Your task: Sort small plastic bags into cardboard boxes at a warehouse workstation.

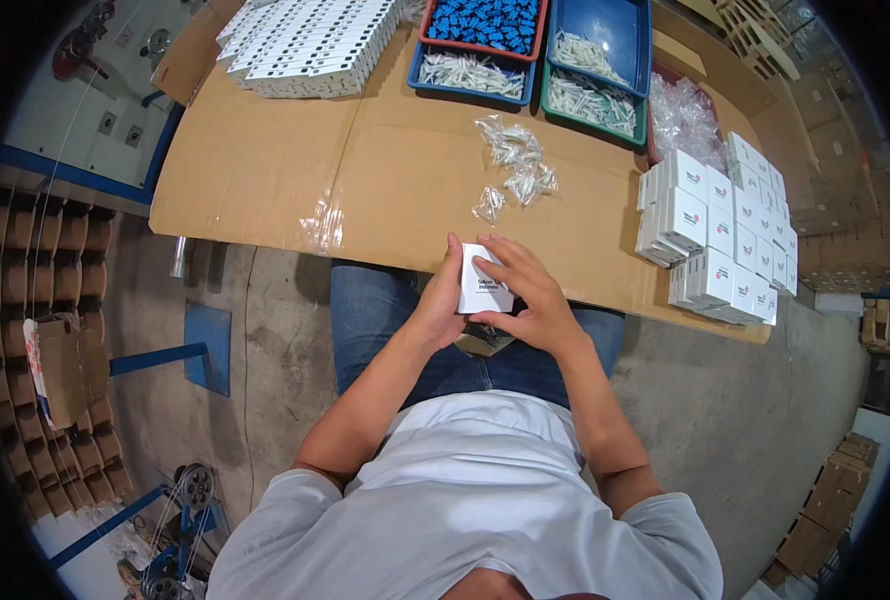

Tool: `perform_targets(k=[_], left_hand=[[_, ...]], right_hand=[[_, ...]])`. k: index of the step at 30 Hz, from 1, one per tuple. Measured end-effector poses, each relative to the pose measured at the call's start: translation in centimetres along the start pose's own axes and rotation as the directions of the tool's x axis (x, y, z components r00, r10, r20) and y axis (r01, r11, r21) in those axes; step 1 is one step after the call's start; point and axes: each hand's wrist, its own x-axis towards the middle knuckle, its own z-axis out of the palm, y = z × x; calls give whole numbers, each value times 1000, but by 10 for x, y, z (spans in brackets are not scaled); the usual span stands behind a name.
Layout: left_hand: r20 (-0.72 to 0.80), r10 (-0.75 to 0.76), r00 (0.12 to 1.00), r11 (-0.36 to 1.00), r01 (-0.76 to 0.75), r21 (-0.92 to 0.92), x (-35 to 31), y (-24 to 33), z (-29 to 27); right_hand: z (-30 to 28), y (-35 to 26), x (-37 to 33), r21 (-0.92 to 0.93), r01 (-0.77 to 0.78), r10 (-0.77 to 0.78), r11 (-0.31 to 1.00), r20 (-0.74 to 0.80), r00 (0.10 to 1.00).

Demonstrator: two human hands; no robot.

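Just off the table's near edge, a small white box [483, 285] with dark print is held between my two hands. My left hand [438, 302] is closed along its left side, thumb and palm against it. The fingers of my right hand [535, 295] lie over the top right of the box, and the thumb is at its lower edge. Beyond the box, small clear plastic bags [513, 147] with white pieces in them lie on the cardboard-covered table [395, 190]. One such bag [488, 204] lies apart, nearest to my hands.
Stacked white boxes [710, 225] stand at the right table edge, more flat ones [315, 45] at the back left. Trays at the back hold blue pieces [485, 22], white pieces [473, 74] and clear bags [683, 120]. A blue metal bar [160, 358] is by the floor, left.
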Motion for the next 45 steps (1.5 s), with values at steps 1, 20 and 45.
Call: perform_targets(k=[1,20,45], left_hand=[[-48,51,998,998,-49,40,-1,-1,6],[171,588,790,540,-542,644,-15,-52,32],[119,425,897,396,-303,867,12,-44,23]], right_hand=[[0,2,0,-21,10,-10,1000,-15,1000],[12,-3,17,492,-257,552,832,-683,479],[-87,-2,-128,826,-185,797,532,-414,440]])
